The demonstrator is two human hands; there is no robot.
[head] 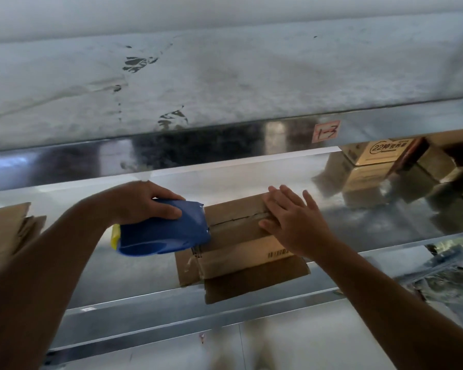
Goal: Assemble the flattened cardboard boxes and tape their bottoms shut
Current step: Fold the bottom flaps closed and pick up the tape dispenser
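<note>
We see the left hand (145, 201) at middle left of the frame, its fingers and thumb curled over the top of a blue tape dispenser (163, 233), which has a yellow piece at its left end. The dispenser's right end meets the left edge of the cardboard box (238, 236), just where the seam between the two closed flaps begins. The right hand (296, 222) lies flat on the right part of those flaps, fingers straight and spread, pressing across the seam. The box sits in the middle of the frame on a shiny metal shelf (358, 222); we make out a barcode on its near side, and loose flaps splay out from its base toward the shelf's front edge. At the left edge of the frame lies a pile of flat cardboard (6, 231). In the upper right, more boxes (380, 153) stand at the back of the shelf, below a pink label (326, 131) marked 1-3 on the metal rail above.
</note>
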